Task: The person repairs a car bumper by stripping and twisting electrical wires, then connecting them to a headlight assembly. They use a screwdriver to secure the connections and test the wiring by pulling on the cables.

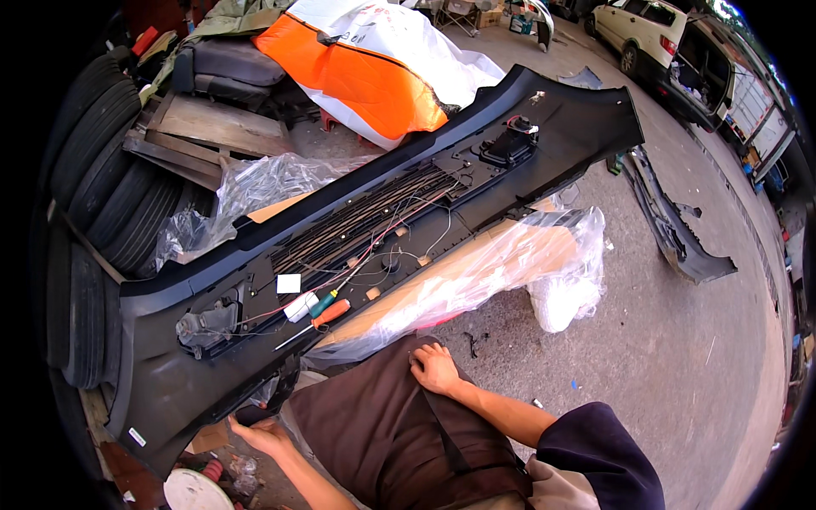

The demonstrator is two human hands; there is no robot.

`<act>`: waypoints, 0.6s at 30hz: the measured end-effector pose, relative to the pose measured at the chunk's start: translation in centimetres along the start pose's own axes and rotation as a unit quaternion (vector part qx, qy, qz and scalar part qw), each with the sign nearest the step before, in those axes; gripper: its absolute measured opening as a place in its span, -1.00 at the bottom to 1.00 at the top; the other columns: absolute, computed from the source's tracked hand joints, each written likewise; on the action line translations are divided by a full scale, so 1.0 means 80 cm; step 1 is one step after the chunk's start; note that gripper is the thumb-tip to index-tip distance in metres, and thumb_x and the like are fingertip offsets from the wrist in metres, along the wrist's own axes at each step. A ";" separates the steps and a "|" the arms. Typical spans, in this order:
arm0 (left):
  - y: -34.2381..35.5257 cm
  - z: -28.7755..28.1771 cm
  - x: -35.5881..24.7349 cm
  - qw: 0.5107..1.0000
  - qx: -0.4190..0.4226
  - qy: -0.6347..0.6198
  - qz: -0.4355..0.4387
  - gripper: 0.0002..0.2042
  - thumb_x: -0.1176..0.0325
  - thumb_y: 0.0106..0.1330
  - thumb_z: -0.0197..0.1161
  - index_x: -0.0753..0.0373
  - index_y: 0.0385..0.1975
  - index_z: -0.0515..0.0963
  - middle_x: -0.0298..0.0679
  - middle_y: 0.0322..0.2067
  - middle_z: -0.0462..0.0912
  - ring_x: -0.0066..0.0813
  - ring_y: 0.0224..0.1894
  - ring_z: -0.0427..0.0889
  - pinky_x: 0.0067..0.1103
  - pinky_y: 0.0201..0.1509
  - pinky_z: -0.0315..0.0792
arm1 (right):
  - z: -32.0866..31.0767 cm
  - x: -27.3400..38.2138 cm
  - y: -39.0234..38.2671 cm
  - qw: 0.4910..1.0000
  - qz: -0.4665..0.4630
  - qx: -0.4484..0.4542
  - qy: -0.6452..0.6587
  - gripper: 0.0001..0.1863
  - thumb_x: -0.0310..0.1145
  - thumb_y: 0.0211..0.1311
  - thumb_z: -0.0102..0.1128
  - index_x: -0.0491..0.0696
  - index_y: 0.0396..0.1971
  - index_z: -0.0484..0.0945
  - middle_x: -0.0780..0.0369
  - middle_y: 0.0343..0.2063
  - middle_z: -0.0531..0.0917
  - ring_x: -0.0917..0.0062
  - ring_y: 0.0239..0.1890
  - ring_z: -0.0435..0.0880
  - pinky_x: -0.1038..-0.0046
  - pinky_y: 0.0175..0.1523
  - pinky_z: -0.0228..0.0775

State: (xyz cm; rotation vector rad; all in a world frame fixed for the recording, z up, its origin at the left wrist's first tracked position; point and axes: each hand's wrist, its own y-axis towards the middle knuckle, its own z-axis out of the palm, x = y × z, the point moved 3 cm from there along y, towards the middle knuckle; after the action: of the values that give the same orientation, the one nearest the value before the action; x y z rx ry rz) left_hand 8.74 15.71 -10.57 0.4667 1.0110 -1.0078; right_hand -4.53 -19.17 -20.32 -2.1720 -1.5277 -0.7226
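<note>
A large black car bumper (pixel 586 127) lies slantwise before me, its inner side up, with a slatted grille, thin wires and a lamp unit (pixel 510 146) near each end. At its near lower edge, my left hand (pixel 265 437) has its fingers stretched out beside a dark part, partly hidden. On the brown apron (pixel 357 425) over my lap rests my right hand (pixel 436 369), fingers lying on the cloth, nothing visible in it. An orange-handled screwdriver (pixel 330 313) and a green-handled tool (pixel 323 304) lie on the bumper, near a white square (pixel 289 284).
Plastic-wrapped cardboard (pixel 476 272) sits under the bumper. Stacked tyres (pixel 93 136) stand left, near wooden boards (pixel 212 123). Behind is an orange and white cover (pixel 365 68). Another bumper piece (pixel 680 229) lies on the ground to the right; a van (pixel 642 34) is parked beyond.
</note>
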 end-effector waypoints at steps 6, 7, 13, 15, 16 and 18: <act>-0.009 0.014 -0.008 1.000 0.000 -0.005 0.001 -0.58 0.01 0.35 0.01 0.26 -0.06 0.46 -0.26 -0.17 0.51 -0.48 -0.25 0.49 -0.58 -0.25 0.39 | 0.002 0.001 0.002 1.000 0.002 -0.007 -0.003 -0.77 -0.23 0.15 0.07 -0.06 -0.32 0.56 0.17 -0.29 0.56 0.23 -0.14 0.45 0.24 -0.03 0.23; -0.007 0.013 -0.007 1.000 0.004 -0.007 0.004 -0.58 0.01 0.35 0.01 0.26 -0.06 0.46 -0.26 -0.17 0.51 -0.48 -0.25 0.49 -0.58 -0.26 0.38 | 0.001 0.003 0.002 1.000 0.002 -0.006 0.001 -0.77 -0.23 0.15 0.07 -0.06 -0.32 0.56 0.17 -0.29 0.56 0.23 -0.14 0.46 0.24 -0.03 0.23; 0.008 -0.007 0.004 1.000 0.014 -0.008 0.002 -0.57 0.01 0.33 0.05 0.26 -0.04 0.43 -0.25 -0.18 0.55 -0.46 -0.26 0.50 -0.54 -0.23 0.35 | -0.001 0.002 0.001 1.000 -0.001 -0.017 0.007 -0.76 -0.23 0.15 0.07 -0.06 -0.31 0.57 0.18 -0.31 0.56 0.24 -0.15 0.46 0.24 -0.04 0.23; 0.014 -0.018 0.007 1.000 0.005 0.008 -0.005 -0.56 0.01 0.33 0.06 0.28 -0.04 0.43 -0.24 -0.20 0.56 -0.45 -0.29 0.50 -0.53 -0.22 0.36 | 0.000 0.003 0.002 1.000 0.002 -0.015 0.003 -0.76 -0.23 0.15 0.07 -0.06 -0.31 0.57 0.18 -0.31 0.57 0.24 -0.15 0.46 0.25 -0.04 0.23; 0.017 -0.022 0.007 1.000 0.000 0.016 -0.008 -0.56 0.01 0.32 0.06 0.28 -0.05 0.43 -0.24 -0.21 0.56 -0.45 -0.30 0.50 -0.53 -0.22 0.36 | -0.001 0.004 0.002 1.000 0.002 -0.014 0.005 -0.76 -0.23 0.15 0.07 -0.06 -0.31 0.57 0.18 -0.31 0.57 0.24 -0.15 0.46 0.25 -0.04 0.23; 0.008 -0.013 0.003 1.000 0.004 0.011 -0.011 -0.56 0.01 0.33 0.06 0.29 -0.05 0.42 -0.24 -0.19 0.55 -0.44 -0.29 0.50 -0.52 -0.21 0.37 | -0.001 0.003 0.002 1.000 0.005 -0.013 0.006 -0.76 -0.23 0.15 0.07 -0.06 -0.31 0.57 0.18 -0.31 0.57 0.24 -0.15 0.46 0.25 -0.04 0.23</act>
State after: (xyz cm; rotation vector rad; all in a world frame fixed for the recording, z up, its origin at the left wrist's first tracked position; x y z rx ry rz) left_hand 8.86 16.67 -11.38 0.4748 1.0341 -1.0277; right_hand -4.31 -19.06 -20.10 -2.1882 -1.5073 -0.7544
